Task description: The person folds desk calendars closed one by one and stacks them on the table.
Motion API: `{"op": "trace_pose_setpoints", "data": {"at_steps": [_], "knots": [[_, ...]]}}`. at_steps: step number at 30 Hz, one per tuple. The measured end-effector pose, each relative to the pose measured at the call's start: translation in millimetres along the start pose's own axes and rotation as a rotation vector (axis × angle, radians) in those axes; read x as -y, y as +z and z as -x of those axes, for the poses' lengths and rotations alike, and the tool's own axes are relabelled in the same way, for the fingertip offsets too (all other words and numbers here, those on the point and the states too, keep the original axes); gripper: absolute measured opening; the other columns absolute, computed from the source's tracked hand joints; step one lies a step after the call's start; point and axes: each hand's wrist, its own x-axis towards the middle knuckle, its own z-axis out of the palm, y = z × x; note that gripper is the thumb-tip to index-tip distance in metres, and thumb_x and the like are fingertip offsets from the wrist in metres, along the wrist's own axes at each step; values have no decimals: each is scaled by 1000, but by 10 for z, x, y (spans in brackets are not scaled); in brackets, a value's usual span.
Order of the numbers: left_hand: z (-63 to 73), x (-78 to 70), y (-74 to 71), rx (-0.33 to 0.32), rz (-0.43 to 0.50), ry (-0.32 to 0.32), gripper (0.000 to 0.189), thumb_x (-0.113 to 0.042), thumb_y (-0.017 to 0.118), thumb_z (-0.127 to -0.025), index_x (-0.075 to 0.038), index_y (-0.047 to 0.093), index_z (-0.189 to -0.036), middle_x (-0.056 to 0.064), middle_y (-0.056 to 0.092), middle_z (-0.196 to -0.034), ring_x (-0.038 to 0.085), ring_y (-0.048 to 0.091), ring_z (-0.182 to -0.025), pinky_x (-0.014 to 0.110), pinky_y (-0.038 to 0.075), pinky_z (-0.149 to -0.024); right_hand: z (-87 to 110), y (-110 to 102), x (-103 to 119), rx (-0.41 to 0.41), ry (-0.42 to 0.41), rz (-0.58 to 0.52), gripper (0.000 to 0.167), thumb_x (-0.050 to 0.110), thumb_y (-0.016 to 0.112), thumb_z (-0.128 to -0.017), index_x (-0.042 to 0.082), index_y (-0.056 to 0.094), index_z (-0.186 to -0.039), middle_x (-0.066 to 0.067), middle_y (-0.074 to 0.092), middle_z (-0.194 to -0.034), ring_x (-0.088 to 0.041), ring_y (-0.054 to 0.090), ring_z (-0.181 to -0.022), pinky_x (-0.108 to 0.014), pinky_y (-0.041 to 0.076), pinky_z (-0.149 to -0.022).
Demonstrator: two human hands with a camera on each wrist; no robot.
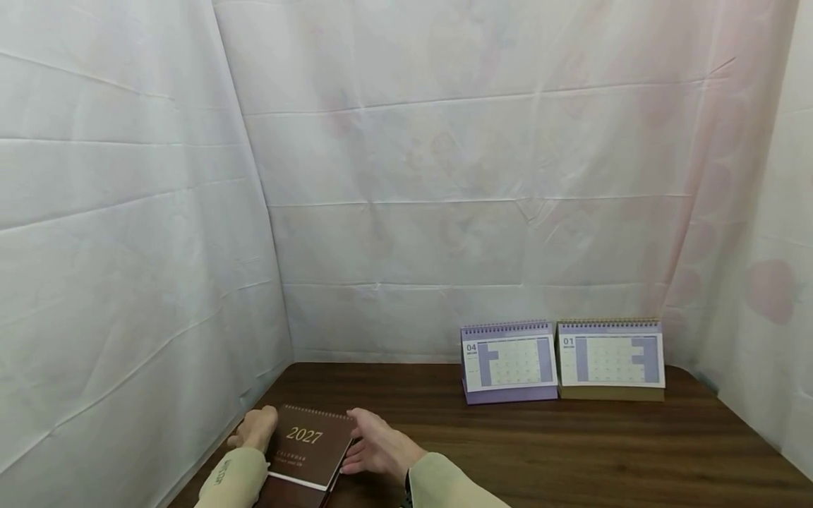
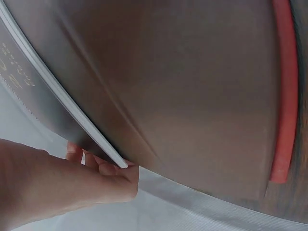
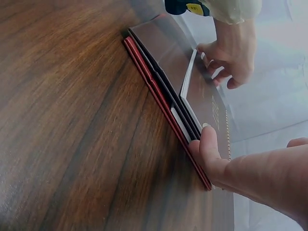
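Note:
A brown 2027 desk calendar [image 1: 305, 446] lies flat at the front left of the table, its spiral binding toward the back. The left hand [image 1: 255, 428] grips its left side; in the left wrist view, the fingers [image 2: 91, 159] curl at the corner of the white pages. On the opposite side, the right hand [image 1: 381, 448] holds the edge, with its thumb [image 3: 208, 142] against the cover in the right wrist view. Beneath the brown calendar, the red edge [image 2: 287, 96] of another flat item shows, with white pages between the layers.
Two standing desk calendars are at the back right: a purple one [image 1: 510, 363] showing 04 and a gold-based one [image 1: 611, 360] showing 01. White cloth walls [image 1: 406, 176] enclose the brown wooden table [image 1: 508, 444] at the back and sides.

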Motion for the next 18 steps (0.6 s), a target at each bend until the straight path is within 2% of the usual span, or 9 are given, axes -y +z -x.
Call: {"op": "trace_pose_setpoints", "data": {"at_steps": [4, 7, 11, 13, 16, 18], "knots": [[-6, 7, 19, 14, 2, -12, 55, -23, 25, -95, 24, 50, -109, 47, 43, -109, 61, 30, -106, 70, 21, -94, 0, -4, -29, 2, -11, -4, 72, 30, 40, -95, -26, 19, -135, -59, 26, -126, -67, 36, -121, -60, 41, -102], [-20, -22, 37, 45, -25, -45, 58, -26, 24, -95, 23, 45, -119, 51, 33, -120, 65, 20, -115, 75, 15, -97, 6, -52, -42, 18, -20, 0, 69, 26, 39, -95, -28, 21, -133, -59, 25, -128, -67, 34, -122, -60, 40, -103], [-13, -134, 134, 13, -82, -23, 60, -28, 25, -95, 21, 36, -127, 51, 24, -128, 64, 13, -122, 76, 11, -98, 53, -197, 9, 5, -69, 122, 62, 24, 42, -95, -27, 33, -130, -53, 38, -125, -63, 43, -118, -57, 46, -97], [37, -226, 212, -48, -91, 50, 59, -26, 29, -94, 21, 34, -128, 50, 24, -127, 63, 14, -122, 75, 11, -96, 106, -313, 74, -13, -103, 205, 58, 24, 44, -96, -24, 41, -127, -47, 49, -122, -57, 51, -113, -55, 50, -92], [167, -394, 346, -132, -112, 192, 56, -25, 34, -94, 19, 34, -129, 47, 25, -128, 60, 15, -124, 74, 12, -95, 199, -530, 192, -39, -170, 286, 51, 24, 46, -97, -20, 49, -122, -37, 60, -114, -50, 60, -105, -53, 54, -87], [259, -515, 443, -178, -115, 299, 51, -24, 38, -94, 16, 39, -125, 44, 29, -127, 58, 19, -123, 72, 15, -95, 263, -696, 278, -67, -241, 348, 46, 23, 47, -98, -18, 54, -119, -33, 64, -110, -43, 65, -98, -51, 56, -83]]}}
